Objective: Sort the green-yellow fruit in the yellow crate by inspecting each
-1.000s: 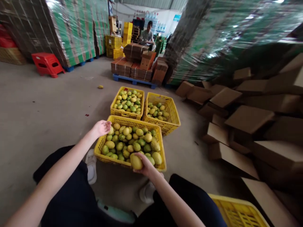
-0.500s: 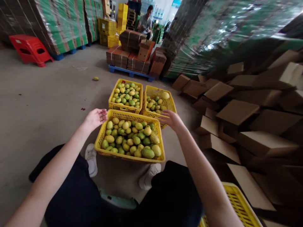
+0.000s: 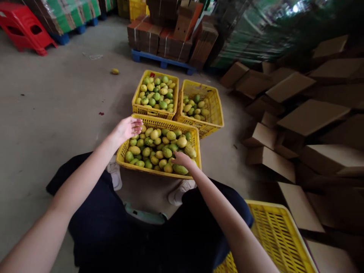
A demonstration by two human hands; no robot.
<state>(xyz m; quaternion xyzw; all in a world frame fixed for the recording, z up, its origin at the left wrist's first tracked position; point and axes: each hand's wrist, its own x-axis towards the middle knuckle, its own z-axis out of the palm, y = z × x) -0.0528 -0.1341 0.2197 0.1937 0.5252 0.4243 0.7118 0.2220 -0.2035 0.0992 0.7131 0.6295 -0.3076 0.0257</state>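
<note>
A yellow plastic crate (image 3: 157, 173) full of oval green-and-yellow, lemon-like fruits (image 3: 153, 151) stands on the floor in front of my feet. My left hand (image 3: 129, 129) hovers at its back left corner, fingers stretched and nothing in them. Over the front right part of the same crate, my right hand (image 3: 183, 159) reaches down to the fruits with fingers apart; whether it touches one I cannot tell. Behind are two more yellow crates: the left one (image 3: 155, 112) is heaped with fruits, while the right one (image 3: 214, 108) has fewer, gathered on its left side.
Another yellow crate (image 3: 280, 231) is by my right knee. Cardboard boxes (image 3: 313, 117) lie piled along the right. A blue pallet (image 3: 163, 62) with bundled cartons stands at the back, a red stool (image 3: 24, 26) at far left. One loose fruit (image 3: 115, 71) lies on the floor.
My right hand has come from the near edge of the back right crate down to the front crate's fruits. A fruit in the air over the back right crate is no longer airborne. The view tilts downward.
</note>
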